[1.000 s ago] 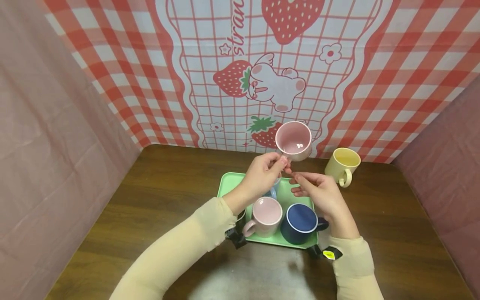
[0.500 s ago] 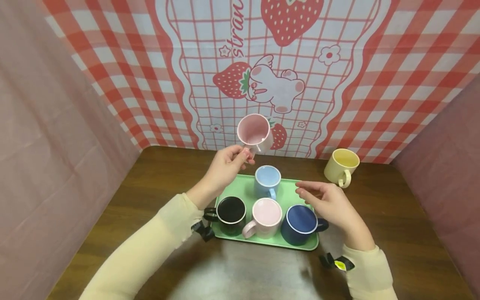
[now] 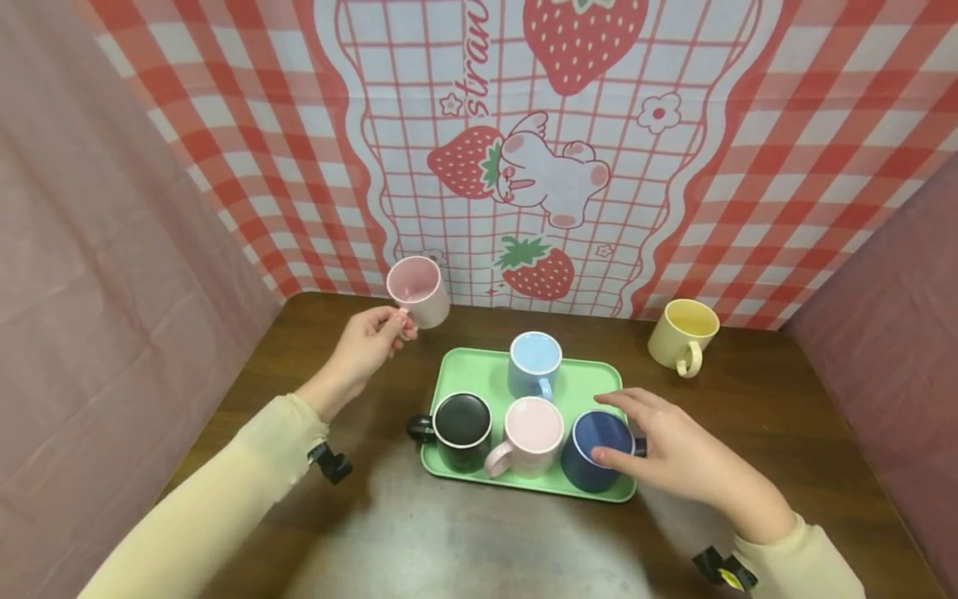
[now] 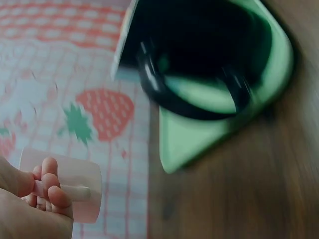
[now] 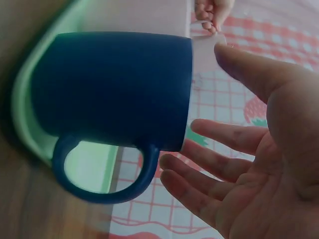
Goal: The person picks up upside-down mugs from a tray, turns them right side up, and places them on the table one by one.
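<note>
My left hand (image 3: 367,345) pinches the handle of a pink mug (image 3: 425,298) and holds it in the air left of the tray, near the back of the table. In the left wrist view the fingers wrap the handle of that mug (image 4: 87,172). My right hand (image 3: 677,449) hovers over the dark blue mug (image 3: 591,474), thumb and fingers spread. The right wrist view has the blue mug (image 5: 114,89) in front of the open hand (image 5: 279,149), with no clear grip on it. That mug stands upright at the tray's front right.
The green tray (image 3: 479,366) also bears a black mug (image 3: 462,424), a pale pink mug (image 3: 533,437) and a light blue mug (image 3: 535,358). A yellow mug (image 3: 683,333) stands at the back right of the wooden table (image 3: 419,541). A strawberry-print cloth (image 3: 554,166) hangs behind.
My left hand has carried the pink mug leftward from over the tray and lowered it. The right hand has left the other hand and come down over the dark blue mug, its fingers spreading.
</note>
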Action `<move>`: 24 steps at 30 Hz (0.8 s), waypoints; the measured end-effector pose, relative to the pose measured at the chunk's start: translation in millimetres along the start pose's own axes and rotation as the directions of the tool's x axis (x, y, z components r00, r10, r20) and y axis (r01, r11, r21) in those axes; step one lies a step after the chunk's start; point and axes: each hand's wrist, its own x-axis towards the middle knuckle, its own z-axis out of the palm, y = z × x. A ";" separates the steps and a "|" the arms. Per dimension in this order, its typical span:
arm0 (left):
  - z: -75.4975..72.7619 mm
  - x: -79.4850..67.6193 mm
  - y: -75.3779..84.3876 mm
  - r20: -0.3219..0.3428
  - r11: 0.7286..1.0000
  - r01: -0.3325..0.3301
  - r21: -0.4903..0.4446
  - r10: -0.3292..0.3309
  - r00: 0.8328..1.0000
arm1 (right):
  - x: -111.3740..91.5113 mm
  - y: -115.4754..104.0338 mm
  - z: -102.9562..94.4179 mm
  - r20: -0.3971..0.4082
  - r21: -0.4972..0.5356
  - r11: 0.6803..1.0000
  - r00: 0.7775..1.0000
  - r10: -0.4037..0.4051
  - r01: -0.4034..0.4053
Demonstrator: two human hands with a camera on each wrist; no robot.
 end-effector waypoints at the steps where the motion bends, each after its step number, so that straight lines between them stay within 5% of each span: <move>1: -7.2 1.5 -4.0 -0.011 1.000 0.010 0.014 -0.010 1.000 | -1.4 -0.6 0.6 0.009 -0.004 1.000 1.000 -0.006 0.006; 9: -50.9 16.4 -32.5 -0.087 0.997 0.039 0.074 -0.033 0.996 | -8.0 0.9 5.7 0.039 -0.014 1.000 0.999 -0.027 0.027; 24: -84.0 42.9 -64.1 -0.168 0.993 0.115 0.017 -0.111 0.980 | -7.0 0.5 5.2 0.057 -0.007 1.000 0.998 0.015 -0.014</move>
